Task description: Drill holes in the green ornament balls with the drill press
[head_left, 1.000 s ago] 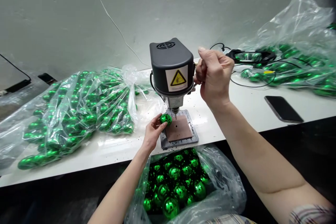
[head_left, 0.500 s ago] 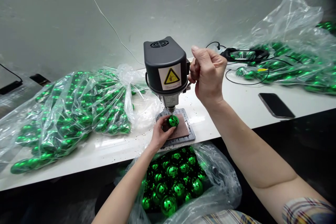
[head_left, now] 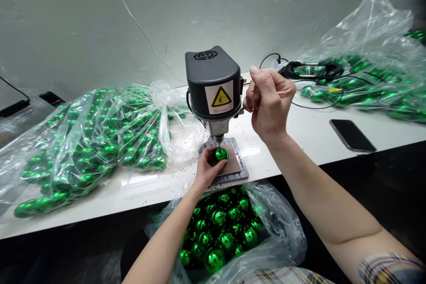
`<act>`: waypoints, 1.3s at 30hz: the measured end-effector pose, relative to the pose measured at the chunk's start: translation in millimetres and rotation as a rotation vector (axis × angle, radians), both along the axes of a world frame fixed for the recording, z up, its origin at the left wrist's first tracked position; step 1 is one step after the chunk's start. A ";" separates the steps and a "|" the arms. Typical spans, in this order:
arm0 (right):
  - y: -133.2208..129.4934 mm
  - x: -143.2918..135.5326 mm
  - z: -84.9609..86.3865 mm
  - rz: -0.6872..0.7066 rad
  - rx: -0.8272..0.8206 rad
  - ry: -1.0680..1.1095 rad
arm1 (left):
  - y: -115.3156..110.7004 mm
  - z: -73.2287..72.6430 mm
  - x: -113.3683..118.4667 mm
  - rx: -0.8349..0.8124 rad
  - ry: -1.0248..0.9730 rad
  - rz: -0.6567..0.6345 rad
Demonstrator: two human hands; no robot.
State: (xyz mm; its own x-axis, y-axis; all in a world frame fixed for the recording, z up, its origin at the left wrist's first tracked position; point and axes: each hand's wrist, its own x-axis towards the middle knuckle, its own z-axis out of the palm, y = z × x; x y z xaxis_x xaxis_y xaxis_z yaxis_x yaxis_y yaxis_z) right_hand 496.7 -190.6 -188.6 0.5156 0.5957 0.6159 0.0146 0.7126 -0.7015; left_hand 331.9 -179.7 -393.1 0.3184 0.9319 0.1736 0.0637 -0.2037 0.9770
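A shiny green ball (head_left: 221, 154) is pinched in the left hand (head_left: 210, 167) over a brown square board (head_left: 234, 166), beneath a black drill press (head_left: 213, 71); the right hand (head_left: 272, 105) is clenched alongside. If tilted, the ball could be cracked.

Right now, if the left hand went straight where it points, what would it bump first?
The left hand would meet the green ball it holds first; beyond, perhaps the drill bit, though depth is hard to tell.

Blk phone (head_left: 353, 135) on wht table (head_left: 309, 128) — R side, wht cord (head_left: 143, 31) along gry wall (head_left: 233, 9), dk slab (head_left: 51, 98) — far L
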 end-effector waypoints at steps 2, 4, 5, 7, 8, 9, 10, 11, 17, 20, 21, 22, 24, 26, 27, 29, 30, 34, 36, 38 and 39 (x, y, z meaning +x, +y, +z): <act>-3.1 -0.6 -5.2 -0.015 0.024 -0.016 | -0.2 0.0 -0.8 -0.002 -0.008 -0.004; -6.8 -1.1 -11.8 -0.032 0.056 -0.025 | 0.5 -0.1 -1.5 -0.005 -0.009 -0.008; -8.7 -1.3 -15.5 -0.038 0.071 -0.027 | 1.1 -0.3 -1.9 -0.007 -0.009 -0.011; -12.5 -1.5 -22.7 -0.041 0.095 -0.025 | 2.3 -0.9 -2.4 -0.012 -0.013 -0.019; -14.1 -1.4 -26.1 -0.036 0.107 -0.026 | 2.8 -1.2 -2.5 -0.015 -0.015 -0.023; -15.4 -1.2 -29.2 -0.028 0.120 -0.030 | 3.1 -1.4 -2.6 -0.018 -0.018 -0.026; -16.2 -0.9 -32.1 -0.015 0.136 -0.037 | 3.4 -1.6 -2.7 -0.020 -0.019 -0.027; -16.6 -0.5 -34.8 0.001 0.159 -0.049 | 3.5 -1.7 -2.7 -0.023 -0.020 -0.027; -12.6 4.4 -53.9 0.018 0.300 -0.115 | 2.9 -1.1 -2.8 -0.039 -0.034 -0.031; -11.3 8.3 -65.5 -0.002 0.334 -0.177 | 2.7 -2.0 -2.9 -0.039 -0.036 -0.031; -11.1 9.4 -68.6 0.005 0.351 -0.203 | 2.8 -2.7 -3.0 -0.039 -0.038 -0.032; -10.9 10.3 -71.1 0.015 0.372 -0.226 | 2.9 -3.5 -3.1 -0.036 -0.040 -0.032; -10.3 11.5 -74.3 0.028 0.420 -0.260 | 3.4 -5.4 -3.4 -0.029 -0.044 -0.035; -9.2 12.2 -76.0 0.029 0.465 -0.288 | 3.9 -7.1 -3.8 -0.027 -0.051 -0.042; -8.6 12.6 -76.8 0.028 0.484 -0.302 | 4.0 -7.9 -4.0 -0.032 -0.055 -0.046; -7.7 13.7 -79.1 0.028 0.510 -0.324 | 4.1 -8.8 -4.3 -0.049 -0.060 -0.047; -7.5 14.3 -80.7 0.029 0.520 -0.333 | 4.0 -8.9 -4.3 -0.056 -0.061 -0.045; -10.3 14.8 -87.0 0.047 0.531 -0.373 | 3.4 -7.3 -4.3 -0.062 -0.069 -0.043; -12.9 11.7 -84.6 0.045 0.512 -0.358 | 3.0 -5.8 -4.0 -0.065 -0.077 -0.041; -14.7 6.4 -74.2 0.034 0.471 -0.260 | 2.7 -4.7 -3.7 -0.078 -0.078 -0.033; -14.9 3.5 -65.9 0.028 0.435 -0.185 | 2.5 -4.4 -3.3 -0.086 -0.083 -0.028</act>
State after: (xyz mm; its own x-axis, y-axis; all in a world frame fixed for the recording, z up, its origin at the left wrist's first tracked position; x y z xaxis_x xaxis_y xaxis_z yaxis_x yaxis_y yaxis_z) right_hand 500.1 -205.5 -254.4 0.3607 0.2745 0.8914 0.0878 0.9415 -0.3255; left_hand 328.5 -177.2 -397.5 0.3326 0.9354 0.1204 -0.0223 -0.1199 0.9925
